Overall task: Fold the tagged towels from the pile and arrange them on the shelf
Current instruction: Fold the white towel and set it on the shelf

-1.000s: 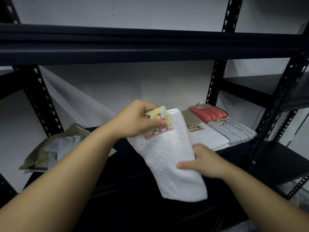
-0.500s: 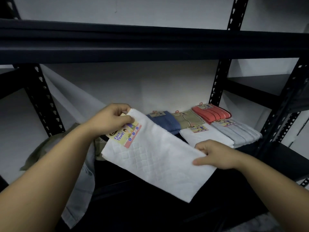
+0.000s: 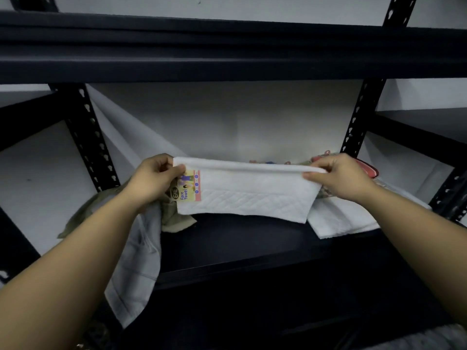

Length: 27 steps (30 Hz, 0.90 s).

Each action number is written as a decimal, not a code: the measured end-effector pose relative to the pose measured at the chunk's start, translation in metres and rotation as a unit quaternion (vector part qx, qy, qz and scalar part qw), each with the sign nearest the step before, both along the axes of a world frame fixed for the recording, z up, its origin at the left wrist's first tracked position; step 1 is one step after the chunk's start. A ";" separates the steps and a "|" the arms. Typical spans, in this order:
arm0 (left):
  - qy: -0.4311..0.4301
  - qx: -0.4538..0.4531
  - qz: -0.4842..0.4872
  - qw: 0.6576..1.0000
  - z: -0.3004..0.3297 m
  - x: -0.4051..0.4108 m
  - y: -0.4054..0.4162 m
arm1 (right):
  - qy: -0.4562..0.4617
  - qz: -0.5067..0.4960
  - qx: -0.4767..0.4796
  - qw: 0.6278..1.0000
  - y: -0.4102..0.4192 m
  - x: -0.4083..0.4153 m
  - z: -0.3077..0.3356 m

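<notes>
Since earlier, both hands lifted the towel level; left hand and right hand pinch its corners; folded towels at 3 o'clock, pile at 9 remains

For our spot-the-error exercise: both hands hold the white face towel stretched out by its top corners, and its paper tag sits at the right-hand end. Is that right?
Not quite. The head view shows the paper tag at the left-hand end, beside the left hand. The rest holds: the left hand and the right hand hold the white face towel stretched out by its top corners.

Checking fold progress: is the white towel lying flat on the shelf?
No, both hands hold the white towel up by its top edge.
</notes>
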State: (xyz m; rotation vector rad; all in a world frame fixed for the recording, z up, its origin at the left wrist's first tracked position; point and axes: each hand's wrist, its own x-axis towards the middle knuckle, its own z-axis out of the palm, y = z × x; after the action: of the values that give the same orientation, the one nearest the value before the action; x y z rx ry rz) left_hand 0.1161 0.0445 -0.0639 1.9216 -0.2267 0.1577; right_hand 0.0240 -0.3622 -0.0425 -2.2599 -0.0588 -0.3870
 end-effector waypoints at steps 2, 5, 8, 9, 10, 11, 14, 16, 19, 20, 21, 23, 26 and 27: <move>-0.019 -0.021 0.015 0.999 -0.002 0.001 0.001 | -0.017 -0.015 0.013 1.000 0.001 0.008 -0.001; -0.055 -0.023 0.033 0.998 -0.012 -0.009 0.002 | 0.012 0.002 0.049 0.999 -0.004 0.013 -0.014; -0.051 0.004 -0.014 0.999 -0.035 -0.021 0.011 | 0.048 0.017 0.021 0.998 -0.012 0.007 -0.034; -0.038 0.014 -0.045 0.998 -0.044 -0.023 0.017 | 0.071 0.026 0.022 0.997 -0.013 0.003 -0.041; -0.022 0.017 -0.084 0.996 -0.052 -0.026 0.022 | 0.095 0.031 0.020 0.995 -0.016 0.000 -0.047; -0.002 0.017 -0.122 0.992 -0.059 -0.029 0.027 | 0.119 0.034 0.019 0.992 -0.017 -0.003 -0.053; 0.071 0.025 -0.208 0.975 -0.073 -0.035 0.036 | 0.170 0.049 0.013 0.984 -0.016 -0.007 -0.067; 0.096 0.071 -0.227 0.967 -0.075 -0.037 0.040 | 0.188 0.046 0.025 0.981 -0.012 -0.008 -0.071; 0.123 0.147 -0.254 0.948 -0.073 -0.038 0.045 | 0.172 0.016 0.023 0.985 -0.001 -0.009 -0.072; 0.137 0.164 -0.268 0.939 -0.072 -0.038 0.047 | 0.158 0.007 0.009 0.987 0.004 -0.009 -0.074; 0.153 0.180 -0.279 0.931 -0.069 -0.038 0.047 | 0.143 0.001 -0.011 0.990 0.010 -0.010 -0.077; 0.172 0.215 -0.294 0.915 -0.064 -0.040 0.047 | 0.120 -0.011 -0.053 0.991 0.024 -0.009 -0.087; 0.089 0.253 -0.216 0.939 -0.067 -0.037 0.028 | 0.097 -0.014 -0.114 0.989 0.051 -0.002 -0.106; 0.030 0.276 -0.160 0.947 -0.071 -0.035 0.019 | 0.095 -0.011 -0.137 0.986 0.063 0.000 -0.112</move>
State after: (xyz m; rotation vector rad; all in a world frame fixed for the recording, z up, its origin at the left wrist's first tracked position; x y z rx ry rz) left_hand 0.0808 0.0632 -0.1354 2.4054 -0.5871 -0.2044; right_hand 0.0242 -0.2997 -0.1540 -2.5606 0.0141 -0.1820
